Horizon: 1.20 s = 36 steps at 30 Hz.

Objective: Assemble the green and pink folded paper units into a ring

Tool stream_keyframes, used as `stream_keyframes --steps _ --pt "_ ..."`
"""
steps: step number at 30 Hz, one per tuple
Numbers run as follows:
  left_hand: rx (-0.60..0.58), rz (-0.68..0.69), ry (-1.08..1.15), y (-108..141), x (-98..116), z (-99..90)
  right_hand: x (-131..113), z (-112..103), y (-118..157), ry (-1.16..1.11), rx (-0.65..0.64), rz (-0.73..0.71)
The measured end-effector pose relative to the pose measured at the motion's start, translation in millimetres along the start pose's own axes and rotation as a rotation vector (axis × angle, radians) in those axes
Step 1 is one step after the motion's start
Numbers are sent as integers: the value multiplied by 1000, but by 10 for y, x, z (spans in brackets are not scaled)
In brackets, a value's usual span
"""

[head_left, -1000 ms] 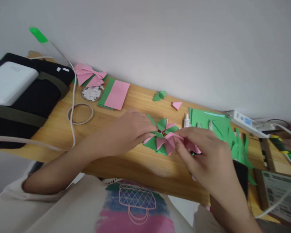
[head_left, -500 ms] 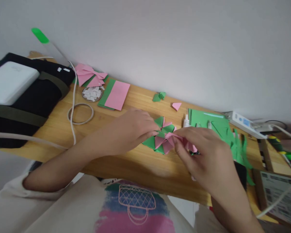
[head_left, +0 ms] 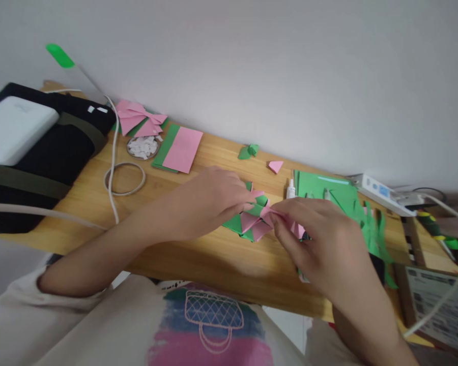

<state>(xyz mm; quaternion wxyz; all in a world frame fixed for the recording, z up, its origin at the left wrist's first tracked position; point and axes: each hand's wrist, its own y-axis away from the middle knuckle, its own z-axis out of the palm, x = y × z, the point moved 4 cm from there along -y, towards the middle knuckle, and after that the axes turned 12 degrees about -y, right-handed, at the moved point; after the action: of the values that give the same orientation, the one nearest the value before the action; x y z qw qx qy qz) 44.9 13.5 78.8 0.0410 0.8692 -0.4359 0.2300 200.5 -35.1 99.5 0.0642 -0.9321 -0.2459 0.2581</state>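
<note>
Pink-and-green folded paper (head_left: 250, 222) under a two-handed hold, as I view it remotely through the head camera. The piece lies between the hands, over the wooden table (head_left: 213, 264); whether it rests on the wood or hangs just above, I cannot tell. The left hand (head_left: 217, 198) pinches its left side at a green fold, the fingers partly hiding the contact; the right hand (head_left: 322, 236) grasps a pink flap between thumb and forefinger. Chief hazards, in my judgement: uneven pulling by the two hands could draw the folds out of one another or tear a thin edge, and too hard a pinch would crush the creases out of line. The white bottle (head_left: 290, 191) shows just beyond the right hand, near the green sheets (head_left: 309, 184); a wide sweep of the knuckles could knock the bottle aside or scatter the sheets
</note>
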Motion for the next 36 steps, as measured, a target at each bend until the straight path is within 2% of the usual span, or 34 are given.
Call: stream_keyframes --steps 3,14,18,24,29,36 --pt "-54 65 -54 -12 26 24 8 3 -4 2 -24 0" --pt "-158 86 -169 -54 65 44 19 -16 -68 2 -140 -4" --pt "-177 85 -220 -87 57 65 66 -20 -149 -5 -212 80" --pt "-148 37 -169 -127 5 91 112 -3 -237 29 -284 211" --pt "-108 5 -97 -130 -11 104 122 28 -259 37 -298 227" --pt "-120 -15 -76 -136 -6 122 147 38 -243 -5 -283 240"
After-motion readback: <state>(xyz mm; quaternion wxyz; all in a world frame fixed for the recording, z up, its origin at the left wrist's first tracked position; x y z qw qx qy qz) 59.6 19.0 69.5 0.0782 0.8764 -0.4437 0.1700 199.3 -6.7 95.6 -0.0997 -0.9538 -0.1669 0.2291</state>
